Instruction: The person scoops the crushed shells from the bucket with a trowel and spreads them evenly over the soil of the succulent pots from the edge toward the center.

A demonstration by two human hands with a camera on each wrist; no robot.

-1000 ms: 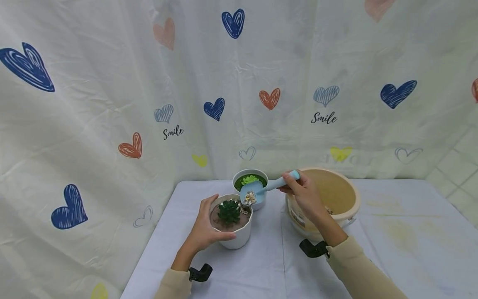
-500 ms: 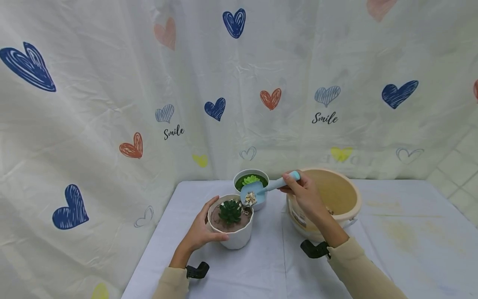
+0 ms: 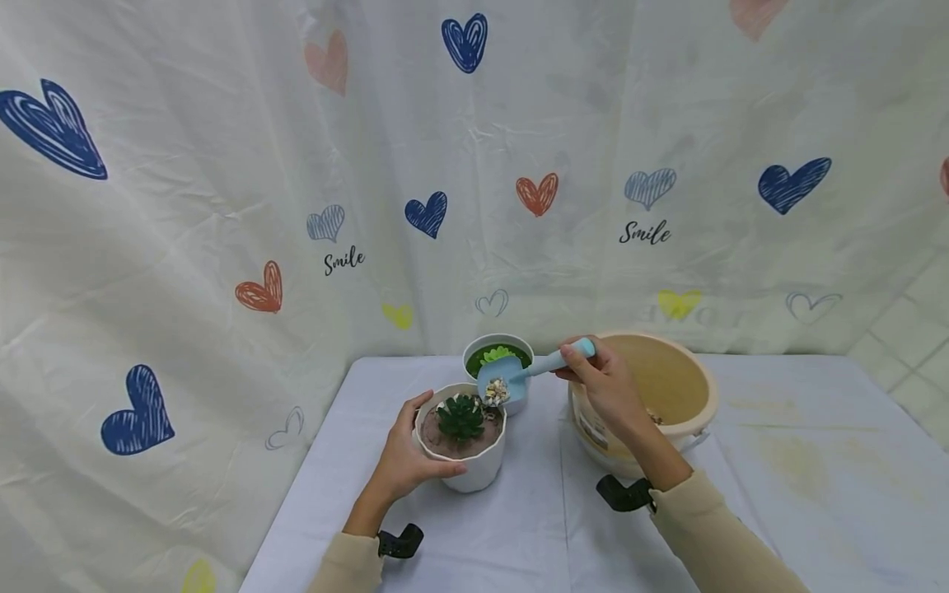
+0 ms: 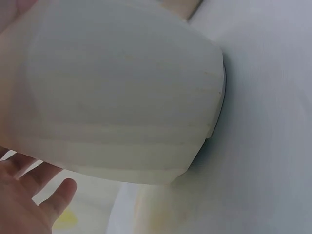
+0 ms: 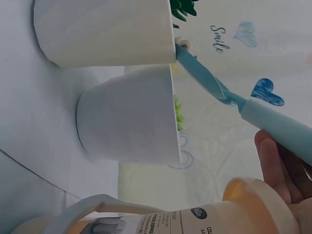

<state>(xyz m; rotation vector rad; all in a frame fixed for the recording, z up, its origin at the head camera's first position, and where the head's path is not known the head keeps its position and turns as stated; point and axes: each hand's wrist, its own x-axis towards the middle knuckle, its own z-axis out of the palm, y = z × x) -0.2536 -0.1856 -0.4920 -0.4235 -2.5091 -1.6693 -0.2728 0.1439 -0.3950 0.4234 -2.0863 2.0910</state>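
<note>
Nudged slightly right from half a second earlier, a white flowerpot [image 3: 483, 471] sits within the curved fingers and thumb of the left hand [image 3: 404, 457], while the right hand [image 3: 604, 383] pinches a blue shovel [image 3: 537, 366], its pebbles [image 3: 496, 391] at the pot's rim.

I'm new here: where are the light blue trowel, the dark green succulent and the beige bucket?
Light blue trowel [image 3: 543, 364], head view: on the handle's front part.
Dark green succulent [image 3: 460, 417], head view: on its middle leaves.
Beige bucket [image 3: 661, 375], head view: on its inner wall.
</note>
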